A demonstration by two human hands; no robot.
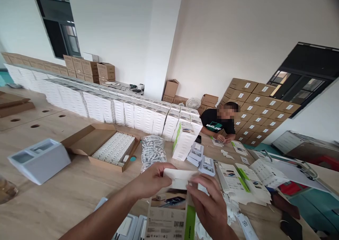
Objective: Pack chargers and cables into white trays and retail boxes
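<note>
Between my two hands is a white and green printed retail box (pixel 166 217) with a charger and cable picture on its front. My left hand (pixel 150 180) pinches the left end of the raised white flap at the box's top. On the right, my right hand (pixel 209 201) grips the same flap and the upper side of the box, its fingers bent. Below the left forearm lie pale plastic trays (pixel 127 227) holding white chargers, partly hidden by the box. Beyond the hands sit more trays (pixel 207 166) with coiled cables and a bag of white cables (pixel 153 150).
An open carton (pixel 106 166) of white chargers and a stack of empty pale trays (pixel 39 160) stand left. A long wall of white boxes (pixel 132 114) lines the table's back. Unfolded printed boxes (pixel 233 178) lie right. A co-worker (pixel 218 123) sits across the table.
</note>
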